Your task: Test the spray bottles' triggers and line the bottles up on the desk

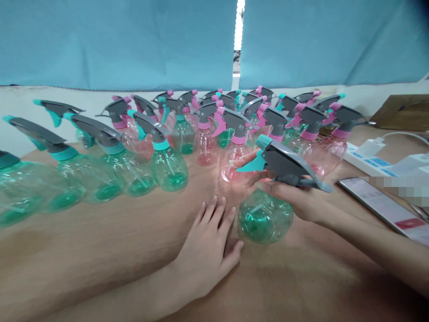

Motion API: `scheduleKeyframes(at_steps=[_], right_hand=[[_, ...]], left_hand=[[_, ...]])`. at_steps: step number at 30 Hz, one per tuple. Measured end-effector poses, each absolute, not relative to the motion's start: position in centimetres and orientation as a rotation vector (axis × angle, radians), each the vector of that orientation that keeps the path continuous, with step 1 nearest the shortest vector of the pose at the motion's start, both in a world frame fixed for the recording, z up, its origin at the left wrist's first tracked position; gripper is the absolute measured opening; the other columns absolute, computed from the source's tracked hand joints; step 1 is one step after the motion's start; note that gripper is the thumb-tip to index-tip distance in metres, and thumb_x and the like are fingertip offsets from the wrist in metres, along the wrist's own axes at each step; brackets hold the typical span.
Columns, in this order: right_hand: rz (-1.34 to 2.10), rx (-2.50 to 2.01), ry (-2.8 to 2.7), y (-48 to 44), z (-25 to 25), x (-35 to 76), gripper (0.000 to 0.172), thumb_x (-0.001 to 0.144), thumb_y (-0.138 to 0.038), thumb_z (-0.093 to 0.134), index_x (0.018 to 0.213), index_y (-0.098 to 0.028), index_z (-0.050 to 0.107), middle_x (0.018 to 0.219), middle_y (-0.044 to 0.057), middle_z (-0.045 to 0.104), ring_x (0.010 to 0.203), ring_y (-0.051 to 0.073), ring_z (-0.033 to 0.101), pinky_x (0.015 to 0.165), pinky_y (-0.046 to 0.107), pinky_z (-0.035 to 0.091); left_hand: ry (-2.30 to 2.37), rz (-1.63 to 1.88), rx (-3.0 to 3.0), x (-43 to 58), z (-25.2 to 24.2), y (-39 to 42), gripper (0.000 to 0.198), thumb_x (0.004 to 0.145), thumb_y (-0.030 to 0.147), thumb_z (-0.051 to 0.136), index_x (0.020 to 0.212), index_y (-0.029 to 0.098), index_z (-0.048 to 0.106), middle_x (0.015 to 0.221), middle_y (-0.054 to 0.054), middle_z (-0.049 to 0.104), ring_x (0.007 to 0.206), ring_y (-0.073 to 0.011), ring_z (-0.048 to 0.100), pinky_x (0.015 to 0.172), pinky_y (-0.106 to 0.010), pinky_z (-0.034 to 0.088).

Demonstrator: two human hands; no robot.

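Head view: green bottle [264, 221] in the right hand [300, 199], left hand [208, 239] just beside
Right fingers wrap beneath its spray head [284, 162] — long axis near upright, nozzle leftward — left hand palm-down on the table [110, 232], fingers slightly spread

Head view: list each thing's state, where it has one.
Translucent green spray bottle in right hand: sprayer fitted
Left hand: open, palm down
Other translucent green spray bottles: standing, sprayers fitted
Translucent pink spray bottles: standing, sprayers fitted
Slim rectangular smartphone: face up, screen lit
White-and-blue power strip: plugs inserted
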State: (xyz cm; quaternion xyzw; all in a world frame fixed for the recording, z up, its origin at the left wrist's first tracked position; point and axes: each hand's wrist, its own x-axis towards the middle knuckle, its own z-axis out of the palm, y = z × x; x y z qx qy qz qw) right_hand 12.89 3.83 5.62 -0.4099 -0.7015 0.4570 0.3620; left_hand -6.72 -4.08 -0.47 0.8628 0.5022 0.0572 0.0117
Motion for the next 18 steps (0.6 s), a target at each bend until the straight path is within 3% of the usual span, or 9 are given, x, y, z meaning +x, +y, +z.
scheduleKeyframes(at_steps=[18], right_hand=[[1.194,-1.029,-1.78,3.83,5.39,13.18,0.009,0.07,-0.029,0.057,0.075,-0.023,0.061,0.071,0.0,0.057,0.065,0.017,0.051,0.067,0.037,0.043]], left_hand=[[1.56,0.22,2.669,-6.69,-0.49,-4.06,0.061,0.092,0.044,0.049,0.141,0.01,0.04,0.15,-0.017,0.033,0.138,-0.0348,0.027,0.109,-0.054,0.026]])
